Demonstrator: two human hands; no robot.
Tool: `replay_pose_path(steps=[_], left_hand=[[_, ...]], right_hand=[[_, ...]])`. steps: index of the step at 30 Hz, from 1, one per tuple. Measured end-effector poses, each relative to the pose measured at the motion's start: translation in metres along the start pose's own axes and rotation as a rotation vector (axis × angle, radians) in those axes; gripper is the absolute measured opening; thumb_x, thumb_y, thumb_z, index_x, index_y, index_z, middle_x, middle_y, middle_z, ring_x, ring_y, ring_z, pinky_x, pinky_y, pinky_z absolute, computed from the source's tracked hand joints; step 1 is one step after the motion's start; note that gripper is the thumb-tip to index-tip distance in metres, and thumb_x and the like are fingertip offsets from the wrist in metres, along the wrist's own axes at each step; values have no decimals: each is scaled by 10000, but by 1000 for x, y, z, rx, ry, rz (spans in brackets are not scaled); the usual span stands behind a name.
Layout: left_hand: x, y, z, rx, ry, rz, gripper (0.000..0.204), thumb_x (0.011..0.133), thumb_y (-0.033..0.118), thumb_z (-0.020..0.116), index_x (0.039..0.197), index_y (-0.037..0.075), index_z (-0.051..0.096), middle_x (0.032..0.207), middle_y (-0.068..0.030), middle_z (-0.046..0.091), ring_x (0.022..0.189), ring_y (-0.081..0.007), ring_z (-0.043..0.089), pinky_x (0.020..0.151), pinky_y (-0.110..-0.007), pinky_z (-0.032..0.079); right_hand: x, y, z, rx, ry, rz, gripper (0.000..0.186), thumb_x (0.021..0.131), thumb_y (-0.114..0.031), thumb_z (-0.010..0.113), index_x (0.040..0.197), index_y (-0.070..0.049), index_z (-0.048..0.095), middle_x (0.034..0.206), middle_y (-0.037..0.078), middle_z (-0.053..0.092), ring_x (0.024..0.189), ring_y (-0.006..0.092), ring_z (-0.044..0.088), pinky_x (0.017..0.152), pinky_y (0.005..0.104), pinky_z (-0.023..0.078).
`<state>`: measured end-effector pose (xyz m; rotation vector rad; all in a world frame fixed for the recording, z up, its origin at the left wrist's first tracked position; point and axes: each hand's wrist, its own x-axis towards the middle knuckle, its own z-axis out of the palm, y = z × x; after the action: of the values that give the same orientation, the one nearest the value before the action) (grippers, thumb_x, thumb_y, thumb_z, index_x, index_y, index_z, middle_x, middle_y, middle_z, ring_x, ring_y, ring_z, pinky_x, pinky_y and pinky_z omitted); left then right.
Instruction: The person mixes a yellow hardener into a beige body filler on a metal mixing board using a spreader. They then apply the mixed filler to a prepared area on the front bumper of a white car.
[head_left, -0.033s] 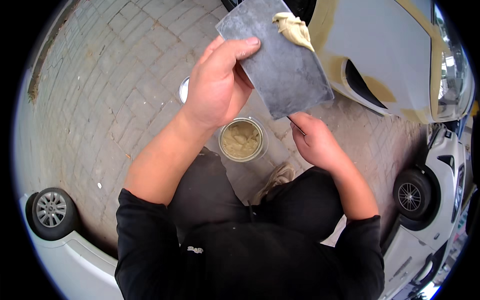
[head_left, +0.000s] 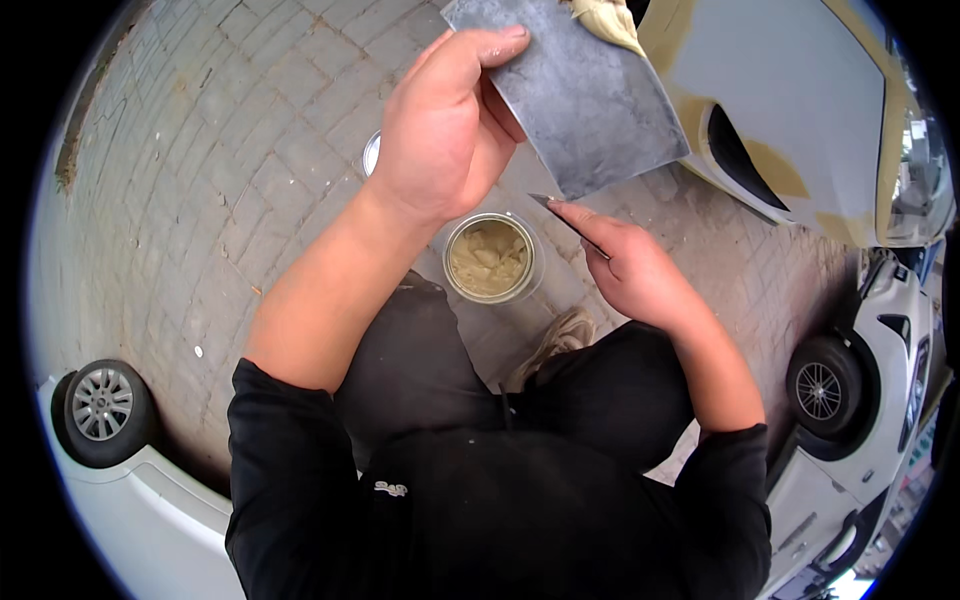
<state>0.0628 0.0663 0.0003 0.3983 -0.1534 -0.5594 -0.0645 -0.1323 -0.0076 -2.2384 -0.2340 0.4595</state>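
Over the paving, crouched beside a car panel: body-filler work, status below.

left hand (head_left: pixel 440 130): closed on the grey mixing board (head_left: pixel 590 95), thumb across the near edge, board held up and tilted.
right hand (head_left: pixel 630 270): gripping a thin metal putty knife (head_left: pixel 565 215), blade tip pointing up-left, just under the board's lower edge; can't tell whether it touches the board.
filler on board (head_left: pixel 605 20): one beige dab at the far top edge; most of the board surface is bare grey.
filler can (head_left: pixel 490 260): open, on the brick paving (head_left: pixel 220 150) between the two hands, mostly full of beige putty.
lid (head_left: pixel 371 152): round metal piece on the ground, half hidden behind the left wrist.
car panel (head_left: pixel 800 100): pale, with tan filler patches already along the edges and around the dark opening.
done (judgement): can opened, board loaded with a little filler, some areas of the panel already skimmed.
left (judgement): knife blade looks clean, so the dab is not yet picked up or spread; further panel coverage pending.
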Motion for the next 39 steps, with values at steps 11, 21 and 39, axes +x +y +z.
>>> replay_pose_path(steps=[11,21,39], left_hand=[[3,0,-1,28,-41,63,369,940,150,481,1251,-33,561,1173,-132,666,1069,-265,637,1010,-416,461],[5,1,-20,-47,-58,90,203,938,82,522,1070,-33,624,1040,-123,684,968,-238,652,913,-382,501],[5,8,-21,51,117,135,130,931,110,553,956,14,637,921,-47,656,858,-147,611,781,-309,489]], right_hand=[[71,70,127,-489,-645,86,386,835,-15,541,1206,-28,645,1161,169,672,1088,327,639,901,411,517],[107,112,226,-743,-720,314,251,826,-117,649,1047,-53,749,1161,137,707,1059,267,686,843,388,535],[109,117,182,-480,-909,243,399,723,-4,564,1097,0,704,1088,229,687,1014,362,667,849,433,526]])
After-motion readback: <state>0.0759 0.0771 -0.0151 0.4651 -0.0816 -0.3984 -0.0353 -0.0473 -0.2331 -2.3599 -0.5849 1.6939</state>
